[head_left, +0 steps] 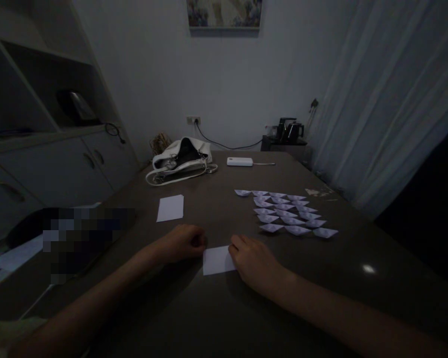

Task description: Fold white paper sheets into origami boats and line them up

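Note:
A small white sheet of paper [217, 260] lies flat on the dark table [194, 308] in front of me. My left hand [182, 242] rests at its left edge with fingers curled into a loose fist, fingertips touching the paper's corner. My right hand [254, 262] lies on the paper's right edge, fingers bent and pressing down on it. To the right, farther back, several folded paper boats [285, 213] sit in rows. A small stack of white sheets [170, 208] lies to the left beyond my hands.
A white handbag [181, 159] and a white power bank [239, 161] with its cable sit at the table's far end. Cabinets stand at the left, a curtain at the right. A kettle [288, 130] stands on a side table by the wall.

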The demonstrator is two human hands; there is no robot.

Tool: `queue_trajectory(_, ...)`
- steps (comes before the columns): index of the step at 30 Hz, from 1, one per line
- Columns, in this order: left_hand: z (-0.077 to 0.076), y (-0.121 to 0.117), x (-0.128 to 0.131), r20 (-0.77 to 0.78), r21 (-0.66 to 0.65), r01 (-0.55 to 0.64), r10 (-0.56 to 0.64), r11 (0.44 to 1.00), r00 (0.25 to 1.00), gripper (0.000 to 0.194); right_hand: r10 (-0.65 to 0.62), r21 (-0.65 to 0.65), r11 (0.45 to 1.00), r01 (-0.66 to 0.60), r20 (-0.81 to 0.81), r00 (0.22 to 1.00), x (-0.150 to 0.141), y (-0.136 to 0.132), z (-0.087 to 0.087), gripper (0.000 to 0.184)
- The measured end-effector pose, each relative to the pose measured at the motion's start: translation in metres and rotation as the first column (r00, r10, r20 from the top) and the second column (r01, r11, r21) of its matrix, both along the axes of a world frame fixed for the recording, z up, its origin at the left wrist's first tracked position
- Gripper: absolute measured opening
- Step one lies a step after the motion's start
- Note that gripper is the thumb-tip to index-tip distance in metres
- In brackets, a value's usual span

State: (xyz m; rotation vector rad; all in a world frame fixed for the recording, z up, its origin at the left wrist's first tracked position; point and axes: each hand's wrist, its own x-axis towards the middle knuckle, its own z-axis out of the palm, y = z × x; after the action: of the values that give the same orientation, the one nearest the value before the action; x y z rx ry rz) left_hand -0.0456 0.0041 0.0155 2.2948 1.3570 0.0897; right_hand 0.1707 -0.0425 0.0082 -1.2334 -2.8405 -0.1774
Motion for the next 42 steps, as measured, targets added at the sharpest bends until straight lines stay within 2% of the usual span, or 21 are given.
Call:
queue_trajectory(5,-0.0004,0.0000,0.0004,0.027,-0.024,-0.014,0.015,1.000,1.000,0.013,-0.021,0.039,0.999,0.022,-0.022,1.000,-0.0003,-0.0006,-0.0042,0.020)
queue_trajectory(11,0.0018,-0.0016,0.0009,0.044,-0.045,-0.009,0.011,0.999,0.999,0.016,0.059,0.050,0.997,-0.055,-0.087,0.994,0.0032,-0.0009,-0.0046,0.042)
queue_trajectory(19,-0.0011,0.0005,-0.0004,0.033,-0.023,-0.005,0.006,1.000,0.999,0.013,-0.023,0.171,0.985,0.024,-0.009,1.000,-0.0029,-0.0028,-0.0080,0.018)
queue_trajectory(26,0.0018,-0.0008,0.0001,-0.002,-0.024,-0.005,0.005,1.000,1.000,0.013,-0.038,0.179,0.983,0.032,0.030,0.999,-0.0013,-0.0025,-0.0082,0.016)
queue_trajectory(31,0.0031,-0.0025,0.0011,-0.027,-0.008,-0.017,0.016,1.000,1.000,0.013,-0.036,0.133,0.991,0.030,0.040,0.999,-0.0015,-0.0024,-0.0055,0.017)
queue_trajectory(36,0.0009,-0.0022,-0.0006,0.020,-0.015,0.018,-0.018,1.000,1.000,0.015,-0.036,0.100,0.994,0.032,0.040,0.999,-0.0010,-0.0015,-0.0054,0.016)
queue_trajectory(42,-0.0058,0.0015,-0.0007,0.170,0.010,-0.032,0.029,0.999,0.985,0.026,-0.056,0.084,0.995,0.055,0.002,0.998,0.0020,0.0000,-0.0060,0.017)
